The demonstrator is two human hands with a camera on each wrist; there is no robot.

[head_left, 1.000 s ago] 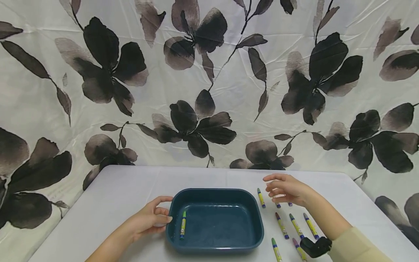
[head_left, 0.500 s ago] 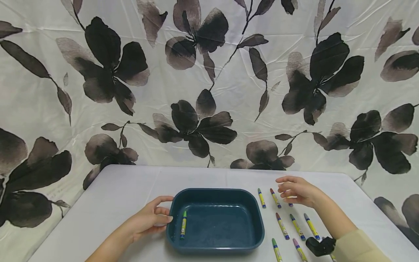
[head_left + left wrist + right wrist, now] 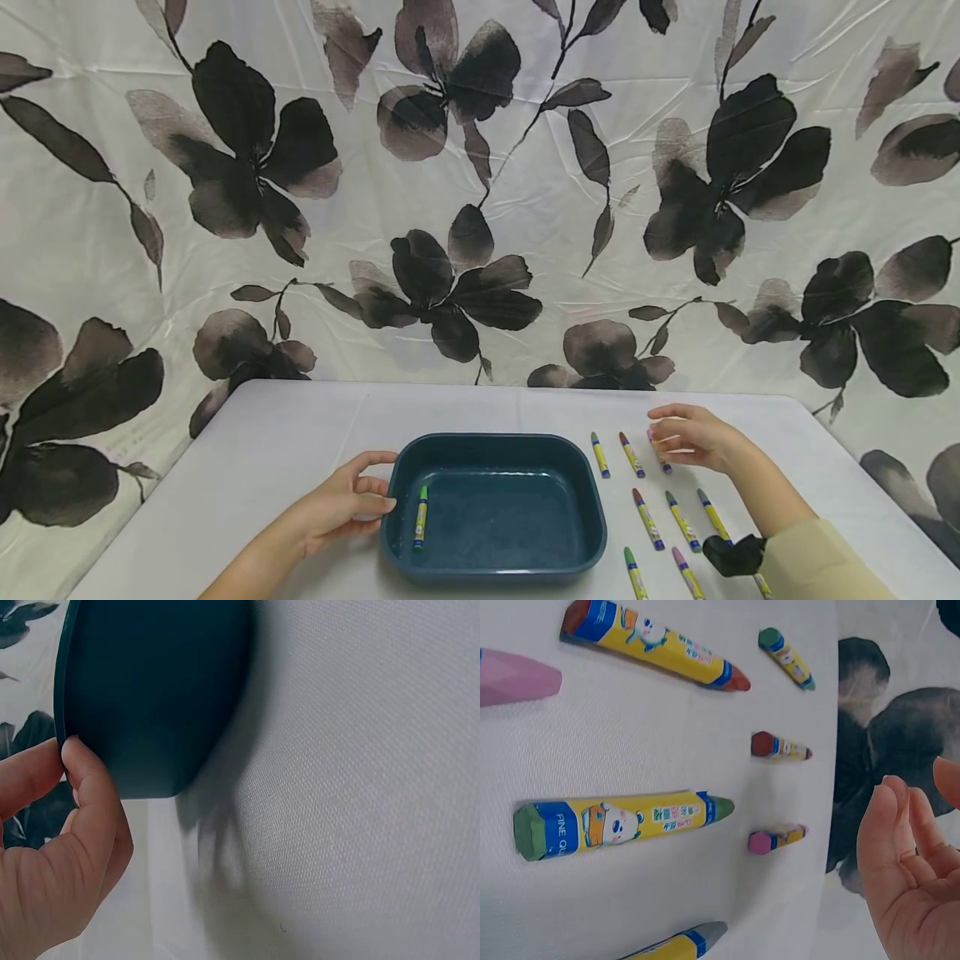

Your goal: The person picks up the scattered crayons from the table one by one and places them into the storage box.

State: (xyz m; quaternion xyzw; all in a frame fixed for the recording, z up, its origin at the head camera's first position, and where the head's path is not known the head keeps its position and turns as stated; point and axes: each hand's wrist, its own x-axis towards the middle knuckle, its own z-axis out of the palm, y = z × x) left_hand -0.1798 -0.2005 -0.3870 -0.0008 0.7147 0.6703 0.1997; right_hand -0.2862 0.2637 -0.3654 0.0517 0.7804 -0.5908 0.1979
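Note:
My left hand (image 3: pixel 337 504) pinches the left rim of a dark teal rectangular tub (image 3: pixel 517 525) between thumb and fingers; the left wrist view shows the thumb (image 3: pixel 90 780) on its outer wall. One green crayon (image 3: pixel 421 518) lies in the tub's left side. My right hand (image 3: pixel 693 439) hovers, fingers loosely bent and holding nothing, over a pink crayon (image 3: pixel 666 467) that it partly hides. Beside that lie a red crayon (image 3: pixel 632 455) and a green crayon (image 3: pixel 600 455). In the right wrist view a gap separates the hand from the pink crayon (image 3: pixel 780 838).
Nearer rows hold a brown-red crayon (image 3: pixel 648 520), a green crayon (image 3: pixel 682 522), a grey crayon (image 3: pixel 713 515), another green crayon (image 3: pixel 635 573) and a pink one (image 3: pixel 687 573). A crayon (image 3: pixel 762 586) is mostly covered by the sleeve (image 3: pixel 813 558). Floral cloth (image 3: pixel 450 200) hangs behind the white table (image 3: pixel 322 417).
My right hand has moved right along the back row, uncovering the red crayon and then part of the pink one. The left hand and tub stay in place.

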